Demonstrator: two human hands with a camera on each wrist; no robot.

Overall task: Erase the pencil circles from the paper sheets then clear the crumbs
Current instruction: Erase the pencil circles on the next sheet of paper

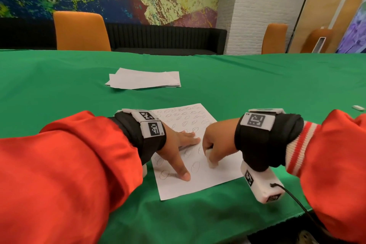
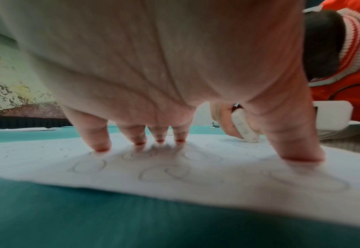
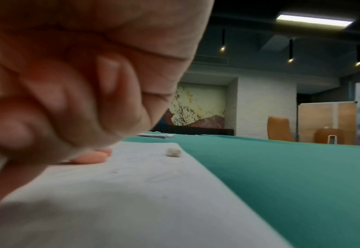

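Sheet lies flat on green cloth at near table edge, pencil circles over most of it; right near part looks already bare. Eraser stands on sheet, pinched by right hand with fingers curled round it. Left hand is spread, fingertips and thumb pressed flat on paper, pinning it just left of eraser.

Risks, as judgement:
- Cloth underlay is soft; hard strokes towards unpinned right edge could buckle or crease sheet.
- Strokes towards left hand could drive eraser into thumb, or skip circles hidden under fingers.
- Crumb sits near sheet's right edge; brisk rubbing could flick it onto cloth, where it would be harder to clear.
- Most circles remain; far rows lie beyond left hand, so pin must shift first or paper slides.

Stack of further sheets lies well apart, farther up table. Second eraser at far right.
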